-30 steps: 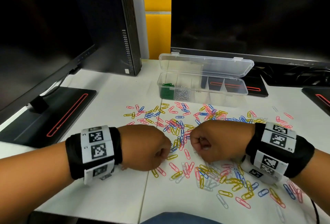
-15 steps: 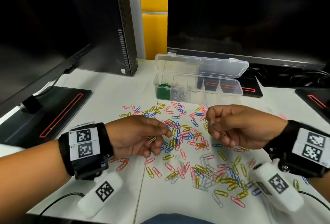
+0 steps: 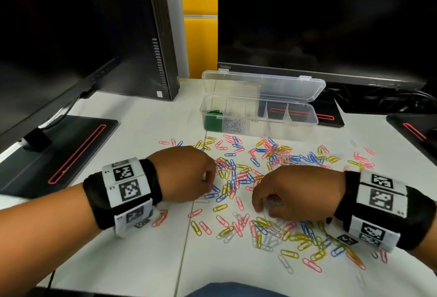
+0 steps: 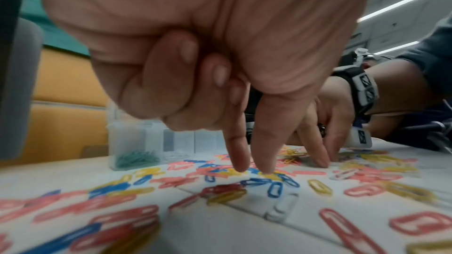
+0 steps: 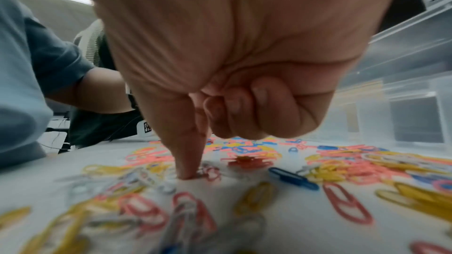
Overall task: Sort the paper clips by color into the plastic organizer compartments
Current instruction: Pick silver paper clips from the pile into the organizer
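Two straight fingertips of the left hand press down among blue wire paper clips, the rest curled into the palm; whether they hide clips I cannot tell. The right hand likewise plants one fingertip on the white desk. The loose coloured paper clips lie all round; only green and silver fill the clear plastic organizer beyond, so most sorting remains.

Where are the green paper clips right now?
Head view: green paper clips fill the organizer's leftmost compartment, beside the silver clips, beyond both hands.
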Demonstrator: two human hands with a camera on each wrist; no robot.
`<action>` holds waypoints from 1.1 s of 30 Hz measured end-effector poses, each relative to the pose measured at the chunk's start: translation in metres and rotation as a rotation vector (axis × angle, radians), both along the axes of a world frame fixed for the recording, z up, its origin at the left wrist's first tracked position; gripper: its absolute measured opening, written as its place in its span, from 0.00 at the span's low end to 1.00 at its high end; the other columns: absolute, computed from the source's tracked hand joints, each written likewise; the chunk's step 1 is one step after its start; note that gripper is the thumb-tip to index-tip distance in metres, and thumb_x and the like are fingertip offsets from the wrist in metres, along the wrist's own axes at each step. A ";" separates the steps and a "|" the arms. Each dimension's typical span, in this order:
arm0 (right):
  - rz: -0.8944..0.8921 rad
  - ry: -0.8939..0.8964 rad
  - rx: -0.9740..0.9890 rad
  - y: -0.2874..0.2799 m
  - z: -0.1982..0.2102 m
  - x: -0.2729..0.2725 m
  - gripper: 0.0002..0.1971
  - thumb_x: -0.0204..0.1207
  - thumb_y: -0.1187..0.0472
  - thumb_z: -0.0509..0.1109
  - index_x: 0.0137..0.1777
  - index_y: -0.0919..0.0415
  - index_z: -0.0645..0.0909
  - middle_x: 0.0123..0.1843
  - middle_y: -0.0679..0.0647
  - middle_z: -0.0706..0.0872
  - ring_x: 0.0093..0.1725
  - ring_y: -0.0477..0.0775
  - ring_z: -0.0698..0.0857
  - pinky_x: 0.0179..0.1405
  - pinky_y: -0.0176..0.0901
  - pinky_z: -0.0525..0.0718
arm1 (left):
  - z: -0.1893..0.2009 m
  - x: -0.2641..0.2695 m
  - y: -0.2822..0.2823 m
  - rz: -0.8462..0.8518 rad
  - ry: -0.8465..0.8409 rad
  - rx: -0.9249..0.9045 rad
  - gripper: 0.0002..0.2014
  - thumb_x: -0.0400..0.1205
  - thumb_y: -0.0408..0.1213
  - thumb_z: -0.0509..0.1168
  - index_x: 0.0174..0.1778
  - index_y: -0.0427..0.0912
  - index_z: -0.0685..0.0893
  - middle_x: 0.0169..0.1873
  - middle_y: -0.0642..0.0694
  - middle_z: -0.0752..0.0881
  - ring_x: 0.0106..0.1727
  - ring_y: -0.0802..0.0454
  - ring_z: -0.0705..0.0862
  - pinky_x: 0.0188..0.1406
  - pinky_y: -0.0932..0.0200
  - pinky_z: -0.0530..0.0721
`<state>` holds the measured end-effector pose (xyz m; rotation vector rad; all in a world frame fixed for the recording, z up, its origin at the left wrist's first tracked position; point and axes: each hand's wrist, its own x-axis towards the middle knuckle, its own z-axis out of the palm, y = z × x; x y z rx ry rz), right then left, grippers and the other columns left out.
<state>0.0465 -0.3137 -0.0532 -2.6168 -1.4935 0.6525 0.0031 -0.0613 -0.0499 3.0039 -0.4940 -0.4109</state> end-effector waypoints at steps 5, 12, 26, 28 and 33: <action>-0.014 0.006 -0.027 0.002 -0.004 0.002 0.03 0.82 0.54 0.66 0.49 0.46 0.81 0.43 0.40 0.82 0.41 0.41 0.77 0.40 0.34 0.74 | -0.007 -0.008 0.005 -0.034 0.024 0.035 0.12 0.81 0.57 0.66 0.55 0.58 0.86 0.50 0.61 0.86 0.51 0.58 0.82 0.55 0.55 0.84; -0.221 0.403 0.151 -0.004 0.010 0.012 0.09 0.85 0.63 0.66 0.44 0.49 0.80 0.33 0.31 0.82 0.32 0.33 0.78 0.35 0.26 0.74 | -0.012 -0.010 0.012 -0.071 0.042 0.036 0.07 0.82 0.47 0.60 0.46 0.51 0.81 0.39 0.54 0.83 0.41 0.53 0.79 0.44 0.53 0.84; -0.721 1.215 0.637 0.007 -0.003 0.022 0.05 0.69 0.70 0.65 0.39 0.64 0.83 0.34 0.61 0.78 0.23 0.50 0.73 0.14 0.34 0.67 | 0.002 -0.008 -0.007 0.044 0.395 -0.509 0.07 0.86 0.47 0.67 0.48 0.50 0.86 0.32 0.65 0.84 0.33 0.65 0.80 0.34 0.72 0.76; -0.614 0.931 0.463 0.013 0.000 0.016 0.06 0.74 0.65 0.70 0.36 0.60 0.80 0.29 0.52 0.79 0.24 0.48 0.73 0.18 0.37 0.69 | 0.000 -0.017 -0.017 -0.079 0.262 -0.227 0.13 0.82 0.57 0.68 0.46 0.51 0.85 0.36 0.63 0.85 0.38 0.66 0.81 0.38 0.71 0.76; -0.195 0.138 0.037 0.036 0.005 -0.009 0.10 0.78 0.46 0.74 0.47 0.52 0.86 0.38 0.44 0.84 0.37 0.41 0.80 0.37 0.38 0.76 | -0.006 -0.024 -0.024 -0.118 0.209 -0.028 0.18 0.80 0.61 0.68 0.46 0.49 0.83 0.40 0.54 0.84 0.39 0.59 0.80 0.42 0.58 0.80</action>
